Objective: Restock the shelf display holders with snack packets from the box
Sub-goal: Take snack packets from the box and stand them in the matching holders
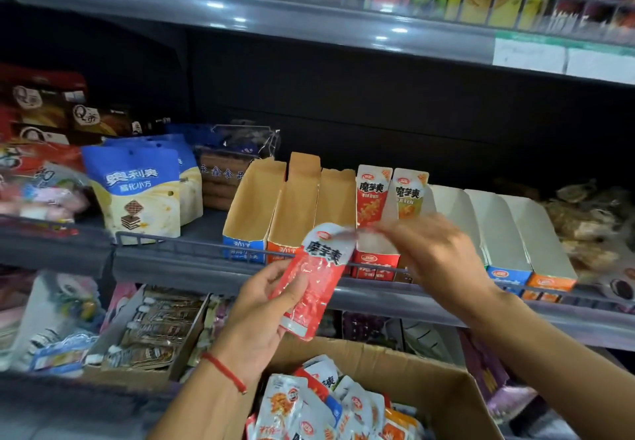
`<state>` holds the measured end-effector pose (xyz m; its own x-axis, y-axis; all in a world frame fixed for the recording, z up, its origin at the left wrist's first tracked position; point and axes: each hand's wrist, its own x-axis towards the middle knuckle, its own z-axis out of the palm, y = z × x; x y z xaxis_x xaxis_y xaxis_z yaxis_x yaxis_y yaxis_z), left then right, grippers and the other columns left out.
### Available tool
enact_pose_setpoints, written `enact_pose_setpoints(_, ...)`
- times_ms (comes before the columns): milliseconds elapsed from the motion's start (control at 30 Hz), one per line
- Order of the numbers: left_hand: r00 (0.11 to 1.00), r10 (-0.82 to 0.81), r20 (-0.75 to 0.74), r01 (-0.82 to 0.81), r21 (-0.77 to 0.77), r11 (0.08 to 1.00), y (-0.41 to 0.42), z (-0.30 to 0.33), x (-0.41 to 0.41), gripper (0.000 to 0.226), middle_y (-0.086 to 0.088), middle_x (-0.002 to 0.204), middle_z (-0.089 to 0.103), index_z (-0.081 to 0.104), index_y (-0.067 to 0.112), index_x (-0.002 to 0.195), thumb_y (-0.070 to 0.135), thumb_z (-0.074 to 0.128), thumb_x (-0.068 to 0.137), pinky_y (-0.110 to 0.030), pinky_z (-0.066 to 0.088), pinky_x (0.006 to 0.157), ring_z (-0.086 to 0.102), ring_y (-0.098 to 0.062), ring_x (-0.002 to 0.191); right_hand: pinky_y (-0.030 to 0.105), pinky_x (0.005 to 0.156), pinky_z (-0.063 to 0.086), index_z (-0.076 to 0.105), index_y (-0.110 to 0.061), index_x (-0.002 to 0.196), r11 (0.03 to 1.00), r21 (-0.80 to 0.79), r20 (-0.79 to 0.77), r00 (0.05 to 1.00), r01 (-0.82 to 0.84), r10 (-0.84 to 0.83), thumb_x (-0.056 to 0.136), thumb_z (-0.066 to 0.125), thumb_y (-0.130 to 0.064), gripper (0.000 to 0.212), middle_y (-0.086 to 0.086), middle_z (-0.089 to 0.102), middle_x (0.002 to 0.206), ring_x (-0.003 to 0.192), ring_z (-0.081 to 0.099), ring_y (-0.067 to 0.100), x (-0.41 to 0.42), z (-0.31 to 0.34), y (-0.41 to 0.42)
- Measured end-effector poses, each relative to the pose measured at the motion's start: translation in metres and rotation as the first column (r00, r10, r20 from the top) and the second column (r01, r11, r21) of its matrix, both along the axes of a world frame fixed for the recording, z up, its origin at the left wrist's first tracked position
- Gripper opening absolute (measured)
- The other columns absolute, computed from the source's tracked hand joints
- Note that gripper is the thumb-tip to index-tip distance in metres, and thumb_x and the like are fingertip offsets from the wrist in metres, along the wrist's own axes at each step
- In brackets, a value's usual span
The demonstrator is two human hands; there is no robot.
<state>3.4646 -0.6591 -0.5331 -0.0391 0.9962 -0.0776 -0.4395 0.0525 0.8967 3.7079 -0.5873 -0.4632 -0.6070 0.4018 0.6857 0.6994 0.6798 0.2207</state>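
My left hand [264, 302] grips a small stack of red snack packets [314, 274] in front of the middle shelf. My right hand [433, 254] is blurred and pinches the top edge of the front packet near the red display holder [376, 262]. That holder has one red packet [372, 195] standing at its back. An orange packet [409, 195] stands in the holder beside it. A cardboard box [446, 391] below my hands contains several loose packets [309, 408] in red, orange and blue.
A row of cardboard display holders stands on the shelf: brown-lined ones [261, 206] at left, white-lined ones [508, 233] at right. Blue wafer bags [137, 188] stand further left. A wire rail [192, 238] runs along the shelf front. Other snacks fill the shelves above and below.
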Motion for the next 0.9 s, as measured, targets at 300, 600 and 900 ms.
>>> enact_pose_setpoints(300, 0.984, 0.102, -0.143, -0.091, 0.079, 0.993, -0.003, 0.0, 0.006, 0.036, -0.008, 0.104, 0.078, 0.061, 0.014, 0.116, 0.006, 0.072, 0.083, -0.043, 0.06, 0.077, 0.076, -0.028, 0.095, 0.021, 0.066, 0.061, 0.072, -0.017, 0.1, 0.482, -0.764, -0.632, 0.646, -0.429, -0.428, 0.101, 0.059, -0.022, 0.015, -0.005, 0.08, 0.087, 0.081, 0.077, 0.01, -0.008, -0.01, -0.043)
enact_pose_setpoints(600, 0.906, 0.138, -0.4, -0.033, 0.258, 0.966, -0.013, -0.011, 0.041, 0.029, 0.016, 0.116, 0.073, 0.062, 0.032, 0.123, 0.03, 0.068, 0.094, -0.03, 0.057, 0.095, 0.068, -0.002, 0.11, 0.028, 0.078, 0.063, 0.076, -0.027, 0.112, 0.554, -0.779, -0.491, 0.834, -0.294, -0.249, 0.102, 0.061, -0.02, 0.019, -0.016, 0.078, 0.099, 0.089, 0.075, 0.004, -0.04, -0.042, -0.064)
enact_pose_setpoints(900, 0.891, 0.095, -0.445, 0.028, 0.261, 0.965, -0.013, -0.015, 0.037, 0.037, 0.017, 0.14, 0.061, 0.062, 0.042, 0.134, 0.047, 0.052, 0.099, -0.036, 0.051, 0.107, 0.055, -0.002, 0.131, 0.032, 0.084, 0.063, 0.071, -0.037, 0.117, 0.553, -0.745, -0.579, 0.773, -0.373, -0.259, 0.096, 0.07, -0.022, 0.025, -0.02, 0.076, 0.105, 0.094, 0.073, 0.006, -0.043, -0.046, -0.065)
